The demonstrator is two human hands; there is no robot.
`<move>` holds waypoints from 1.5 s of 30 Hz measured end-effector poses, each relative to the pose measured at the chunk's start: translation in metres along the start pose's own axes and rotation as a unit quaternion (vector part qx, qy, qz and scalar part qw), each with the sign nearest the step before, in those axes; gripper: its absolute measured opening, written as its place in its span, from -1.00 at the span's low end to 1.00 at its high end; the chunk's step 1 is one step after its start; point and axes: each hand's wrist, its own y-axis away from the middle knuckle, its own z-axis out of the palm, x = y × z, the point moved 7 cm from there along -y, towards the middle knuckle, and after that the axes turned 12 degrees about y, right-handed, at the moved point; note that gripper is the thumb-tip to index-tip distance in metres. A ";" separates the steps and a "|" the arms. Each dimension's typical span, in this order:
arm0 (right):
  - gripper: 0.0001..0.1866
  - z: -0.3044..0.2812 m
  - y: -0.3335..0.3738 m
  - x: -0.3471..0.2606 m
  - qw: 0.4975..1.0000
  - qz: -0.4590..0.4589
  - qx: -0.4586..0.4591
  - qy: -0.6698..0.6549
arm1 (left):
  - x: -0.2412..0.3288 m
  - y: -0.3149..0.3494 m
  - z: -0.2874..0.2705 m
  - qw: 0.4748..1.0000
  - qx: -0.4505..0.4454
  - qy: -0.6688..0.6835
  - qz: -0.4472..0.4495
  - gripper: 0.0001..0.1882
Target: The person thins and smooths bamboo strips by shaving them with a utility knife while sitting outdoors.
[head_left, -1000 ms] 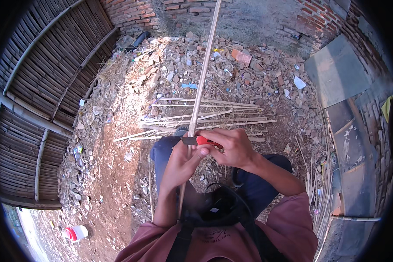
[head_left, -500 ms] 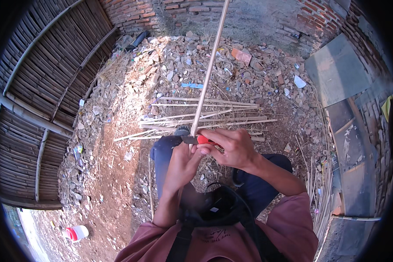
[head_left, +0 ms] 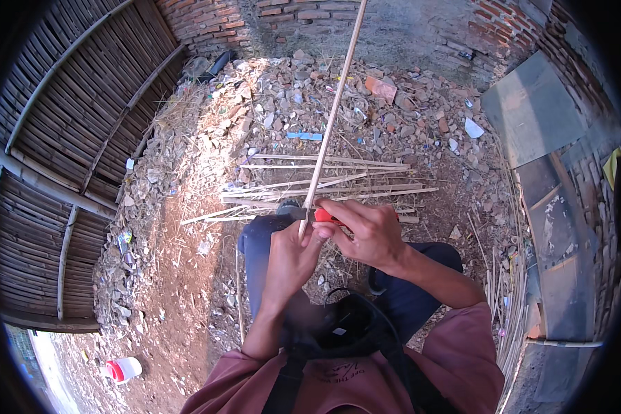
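My left hand (head_left: 291, 257) is closed round the lower end of a long, pale bamboo strip (head_left: 330, 124), which slants up and away to the top edge of the view. My right hand (head_left: 367, 231) grips a knife by its red handle (head_left: 326, 216). Its dark blade (head_left: 298, 213) crosses the strip just above my left fingers, lying against it. The thumbs of both hands come close together at the strip's lower end. Part of the handle is hidden under my right fingers.
Several cut bamboo strips (head_left: 338, 186) lie in a loose pile beyond my knees. Rubble (head_left: 283, 96) spreads back to a brick wall (head_left: 393, 31). A slatted bamboo panel (head_left: 62, 103) stands at left, a white and red container (head_left: 123, 370) at lower left, and flat boards (head_left: 535, 110) at right.
The bamboo strip's far end has tilted slightly to the right. The blade has turned and shows less of its face, while both hands stay nearly in place.
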 end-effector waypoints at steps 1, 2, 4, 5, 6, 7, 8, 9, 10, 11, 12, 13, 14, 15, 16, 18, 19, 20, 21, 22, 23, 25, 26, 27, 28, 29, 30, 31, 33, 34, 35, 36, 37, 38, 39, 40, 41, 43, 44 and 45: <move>-0.55 0.000 0.000 0.000 1.000 -0.001 0.000 0.007 | 0.000 0.000 0.000 1.000 0.000 0.000 0.000 -0.56; -0.55 0.001 0.000 0.000 1.000 -0.001 0.000 0.006 | 0.002 0.000 -0.001 0.999 0.007 -0.025 0.020 -0.57; -0.56 -0.001 -0.001 0.001 1.000 0.008 0.015 -0.024 | 0.006 0.001 0.000 0.998 0.015 -0.049 0.041 -0.58; -0.56 -0.002 -0.002 0.000 1.000 0.007 0.015 -0.024 | 0.012 0.001 0.002 0.997 0.026 -0.049 0.062 -0.59; -0.58 -0.004 -0.004 -0.001 1.000 0.009 0.011 -0.023 | 0.018 0.001 0.002 0.995 0.037 -0.048 0.083 -0.59; -0.60 -0.005 -0.005 -0.001 1.000 0.010 0.007 -0.022 | 0.019 0.001 0.002 0.995 0.037 -0.047 0.083 -0.59; -0.60 -0.005 -0.005 0.000 1.000 0.010 0.008 -0.021 | 0.020 0.002 0.002 0.996 0.030 -0.041 0.075 -0.60; -0.61 -0.005 -0.005 0.002 0.999 0.010 0.021 -0.029 | 0.019 0.001 0.003 0.997 0.024 -0.034 0.067 -0.60; -0.63 -0.007 -0.006 0.004 0.999 0.010 0.034 -0.038 | 0.020 0.000 0.002 0.997 0.023 -0.033 0.067 -0.60; -0.63 -0.007 -0.007 0.005 0.999 0.009 0.034 -0.039 | 0.021 0.000 0.001 0.997 0.020 -0.036 0.066 -0.62; -0.63 -0.006 -0.007 0.005 0.999 0.000 0.030 -0.039 | 0.022 -0.001 0.000 0.997 0.016 -0.038 0.064 -0.63; -0.64 -0.006 -0.008 0.004 0.999 -0.009 0.026 -0.040 | 0.023 -0.001 -0.003 0.997 0.017 -0.039 0.065 -0.63; -0.64 -0.006 -0.007 0.006 0.999 -0.009 0.026 -0.039 | 0.025 -0.001 -0.003 0.994 0.008 -0.070 0.078 -0.64; -0.65 -0.006 -0.007 0.005 0.999 -0.017 0.027 -0.031 | 0.026 -0.002 -0.002 0.991 -0.002 -0.101 0.091 -0.64; -0.66 -0.007 -0.006 0.005 0.999 -0.025 0.029 -0.023 | 0.024 -0.002 -0.001 0.991 -0.002 -0.101 0.091 -0.64; -0.67 -0.006 -0.006 0.004 0.999 -0.022 0.025 -0.018 | 0.022 -0.001 -0.002 0.991 0.024 -0.077 0.103 -0.62; -0.68 -0.005 -0.005 0.003 0.999 -0.020 0.021 -0.014 | 0.022 -0.001 -0.002 0.991 0.024 -0.078 0.102 -0.62; -0.68 -0.005 -0.005 0.003 0.999 -0.020 0.021 -0.014 | 0.021 -0.001 -0.002 0.992 0.030 -0.077 0.096 -0.61; -0.67 -0.004 -0.005 0.002 1.000 -0.020 0.019 -0.004 | 0.021 -0.001 -0.003 0.992 0.036 -0.076 0.091 -0.60; -0.66 -0.003 -0.005 0.001 1.000 -0.021 0.016 0.006 | 0.021 0.000 -0.004 0.992 0.037 -0.076 0.091 -0.60; -0.66 -0.002 -0.003 0.001 1.000 -0.021 0.016 0.006 | 0.019 0.001 -0.004 0.993 0.041 -0.079 0.078 -0.60; -0.62 -0.001 0.000 0.001 0.999 -0.018 0.024 0.028 | 0.017 0.001 -0.006 0.993 0.045 -0.082 0.066 -0.59; -0.62 -0.001 0.000 0.000 0.999 -0.018 0.024 0.028 | 0.017 0.001 -0.007 0.993 0.048 -0.091 0.064 -0.60; -0.60 -0.001 -0.001 -0.001 0.999 -0.018 0.024 0.026 | 0.017 0.001 -0.007 0.992 0.050 -0.099 0.063 -0.60; -0.59 -0.001 -0.001 -0.001 0.999 -0.017 0.024 0.025 | 0.017 0.001 -0.007 0.992 0.050 -0.099 0.062 -0.60; -0.59 -0.001 -0.001 -0.001 0.999 -0.017 0.024 0.025 | 0.019 0.001 -0.008 0.991 0.054 -0.103 0.068 -0.60; -0.58 0.000 0.000 -0.002 0.999 -0.018 0.027 0.028 | 0.021 0.001 -0.008 0.990 0.058 -0.106 0.073 -0.59; -0.57 0.001 0.001 -0.002 0.999 -0.019 0.030 0.031 | 0.021 0.002 -0.009 0.990 0.058 -0.106 0.074 -0.59; -0.57 0.001 0.003 -0.003 0.999 -0.012 0.035 0.029 | 0.023 0.002 -0.010 0.988 0.060 -0.119 0.082 -0.57; -0.57 0.000 0.003 -0.003 0.999 -0.005 0.039 0.026 | 0.025 0.002 -0.013 0.988 0.061 -0.119 0.082 -0.57; -0.57 0.000 0.003 -0.003 0.999 -0.005 0.038 0.027 | 0.024 0.001 -0.014 0.985 0.052 -0.151 0.059 -0.65; -0.57 -0.001 0.002 -0.003 0.999 -0.005 0.044 0.021 | 0.023 0.000 -0.015 0.982 0.042 -0.183 0.035 -0.68; -0.57 -0.002 0.001 -0.003 0.999 -0.006 0.049 0.015 | 0.023 0.001 -0.015 0.982 0.042 -0.182 0.035 -0.68; -0.57 -0.003 0.000 -0.003 0.999 -0.006 0.048 0.015 | 0.022 0.003 -0.016 0.983 0.047 -0.173 0.023 -0.66; -0.57 -0.004 -0.002 -0.004 0.999 -0.005 0.039 0.024 | 0.021 0.004 -0.018 0.985 0.051 -0.165 0.011 -0.64; -0.57 -0.004 -0.003 -0.004 0.999 -0.004 0.030 0.033 | 0.023 0.003 -0.017 0.985 0.052 -0.165 0.010 -0.64; -0.57 -0.003 -0.003 -0.002 0.999 -0.005 0.030 0.034 | 0.028 0.001 -0.015 0.983 0.057 -0.174 0.019 -0.64; -0.58 0.000 -0.002 0.004 0.999 -0.006 0.039 0.021 | 0.030 -0.001 -0.014 0.981 0.061 -0.182 0.028 -0.63; -0.58 0.000 -0.003 0.004 0.999 -0.007 0.040 0.021 | 0.029 -0.001 -0.013 0.979 0.059 -0.188 0.043 -0.63; -0.59 -0.001 -0.004 0.004 0.999 -0.009 0.045 0.015 | 0.029 0.000 -0.013 0.978 0.057 -0.194 0.057 -0.62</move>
